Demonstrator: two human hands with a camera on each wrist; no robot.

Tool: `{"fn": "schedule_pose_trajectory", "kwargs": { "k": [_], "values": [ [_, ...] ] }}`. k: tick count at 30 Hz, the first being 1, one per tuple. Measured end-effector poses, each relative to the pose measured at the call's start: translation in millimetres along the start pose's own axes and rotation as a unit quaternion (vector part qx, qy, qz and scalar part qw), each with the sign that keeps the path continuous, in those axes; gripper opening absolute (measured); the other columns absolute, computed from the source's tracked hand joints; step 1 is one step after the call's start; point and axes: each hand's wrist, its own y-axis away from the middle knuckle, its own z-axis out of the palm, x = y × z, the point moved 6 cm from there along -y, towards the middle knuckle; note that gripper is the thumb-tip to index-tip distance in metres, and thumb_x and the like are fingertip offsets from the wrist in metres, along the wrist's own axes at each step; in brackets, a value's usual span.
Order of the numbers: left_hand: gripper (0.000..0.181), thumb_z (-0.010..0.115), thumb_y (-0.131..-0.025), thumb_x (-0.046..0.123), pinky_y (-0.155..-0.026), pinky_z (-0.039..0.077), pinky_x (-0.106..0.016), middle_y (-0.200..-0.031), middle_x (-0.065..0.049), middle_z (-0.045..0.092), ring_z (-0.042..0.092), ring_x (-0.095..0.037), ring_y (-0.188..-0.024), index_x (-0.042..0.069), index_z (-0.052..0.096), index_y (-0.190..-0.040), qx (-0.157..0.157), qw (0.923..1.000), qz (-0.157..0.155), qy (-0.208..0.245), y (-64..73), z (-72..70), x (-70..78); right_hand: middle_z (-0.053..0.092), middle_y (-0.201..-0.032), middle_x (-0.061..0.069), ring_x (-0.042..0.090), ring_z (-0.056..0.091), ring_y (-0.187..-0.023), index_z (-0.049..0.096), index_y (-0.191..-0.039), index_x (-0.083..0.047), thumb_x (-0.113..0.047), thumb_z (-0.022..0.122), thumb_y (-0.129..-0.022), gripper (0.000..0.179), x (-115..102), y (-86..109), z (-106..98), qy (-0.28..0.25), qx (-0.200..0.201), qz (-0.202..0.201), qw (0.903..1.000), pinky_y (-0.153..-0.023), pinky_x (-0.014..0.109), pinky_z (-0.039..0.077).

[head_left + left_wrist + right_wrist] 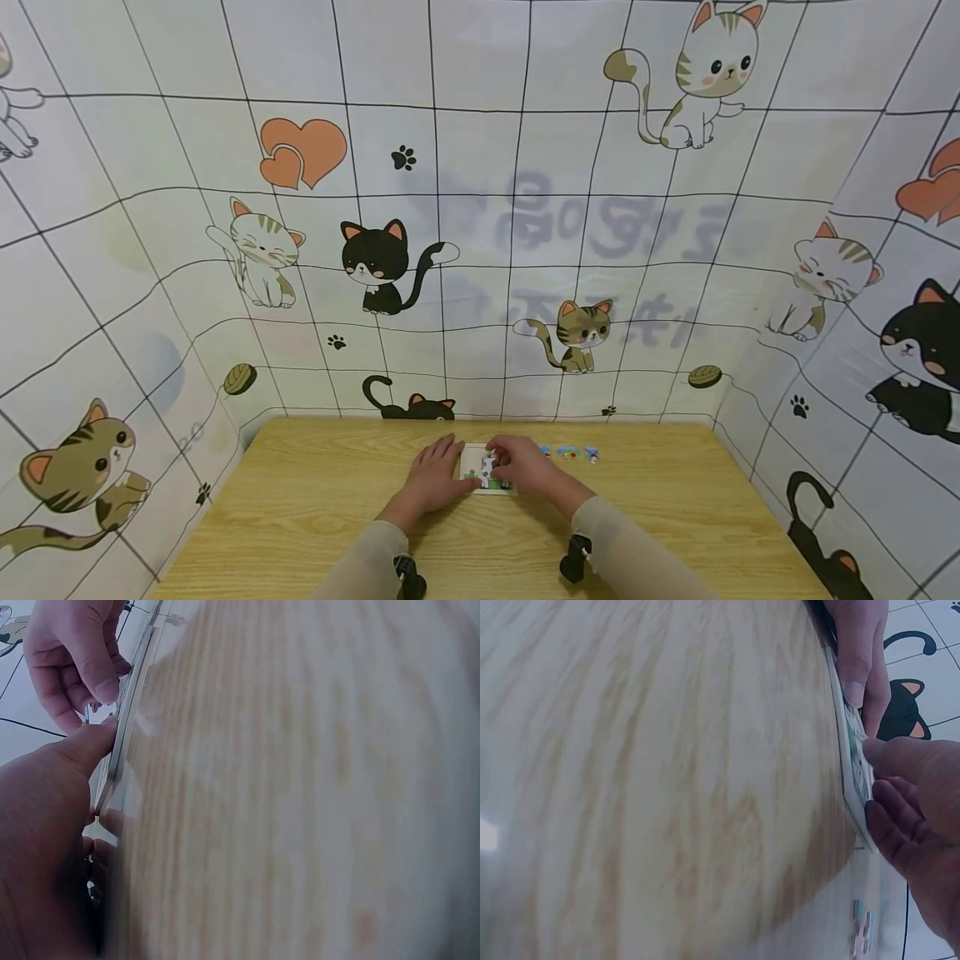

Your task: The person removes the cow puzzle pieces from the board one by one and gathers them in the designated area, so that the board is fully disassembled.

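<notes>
A small white puzzle board (467,460) with a cow picture partly laid in it sits flat on the table under both hands. My left hand (433,479) rests at its left side, fingers stretched forward and thumb pressing the near left part of the board. Over the right half, my right hand (525,465) pinches a small puzzle piece (102,712) between thumb and fingertips, low against the picture. The fingers hide much of that piece. In the right wrist view, the right thumb (900,756) is at the board's printed surface and the left thumb (853,686) lies on its edge.
Several loose, colourful puzzle pieces (567,453) lie in a row on the table right of the board, just beyond the right hand. The wooden table (315,492) ends at a cat-printed curtain (480,292) at the back and sides.
</notes>
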Motion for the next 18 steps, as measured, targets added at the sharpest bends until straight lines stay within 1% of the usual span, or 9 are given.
{"fn": "schedule_pose_trajectory", "kwargs": {
  "k": [3, 7, 12, 15, 18],
  "values": [
    [0.095, 0.051, -0.086, 0.082, -0.118, 0.021, -0.059, -0.166, -0.007, 0.026, 0.024, -0.030, -0.152, 0.021, 0.038, -0.158, -0.003, 1.0000, -0.001, 0.001, -0.7, 0.9, -0.5, 0.069, -0.101, 0.006, 0.013, 0.064, -0.085, 0.064, -0.130, -0.003, -0.009, 0.074, -0.093, 0.039, 1, 3.8, -3, 0.005, 0.007, -0.008, 0.9999, -0.071, 0.030, 0.054],
    [0.094, 0.053, -0.086, 0.080, -0.118, 0.022, -0.060, -0.166, -0.007, 0.027, 0.024, -0.030, -0.152, 0.021, 0.038, -0.158, -0.001, 1.0000, -0.001, 0.004, -0.1, -0.7, 0.5, 0.065, -0.104, 0.006, 0.012, 0.062, -0.084, 0.065, -0.129, -0.004, -0.012, 0.076, -0.092, 0.039, 1, 9.5, -7, 0.003, 0.016, -0.016, 0.9997, -0.071, 0.030, 0.054],
    [0.093, 0.054, -0.087, 0.079, -0.118, 0.021, -0.061, -0.165, -0.008, 0.028, 0.025, -0.031, -0.151, 0.020, 0.039, -0.158, 0.001, 1.0000, -0.001, 0.001, 0.8, -1.6, 1.2, 0.061, -0.105, 0.005, 0.011, 0.058, -0.085, 0.067, -0.127, -0.005, -0.015, 0.078, -0.091, 0.039, -1, 16.5, -14, 0.032, 0.032, -0.031, 0.9985, -0.071, 0.029, 0.053],
    [0.093, 0.055, -0.087, 0.078, -0.118, 0.022, -0.061, -0.165, -0.008, 0.028, 0.025, -0.031, -0.151, 0.020, 0.039, -0.157, 0.000, 1.0000, -0.002, -0.002, 0.8, -1.2, 1.3, 0.061, -0.105, 0.004, 0.011, 0.057, -0.084, 0.067, -0.128, -0.006, -0.017, 0.078, -0.092, 0.039, -3, 22.1, -20, 0.031, 0.040, -0.025, 0.9984, -0.070, 0.028, 0.052],
    [0.093, 0.054, -0.087, 0.079, -0.118, 0.022, -0.060, -0.165, -0.007, 0.028, 0.025, -0.031, -0.151, 0.020, 0.039, -0.158, 0.000, 1.0000, -0.003, -0.004, 0.6, -0.7, 1.2, 0.061, -0.105, 0.004, 0.011, 0.056, -0.083, 0.067, -0.128, -0.006, -0.017, 0.078, -0.092, 0.040, -4, 28.0, -25, 0.018, 0.050, -0.025, 0.9983, -0.068, 0.028, 0.052]
  ]
}}
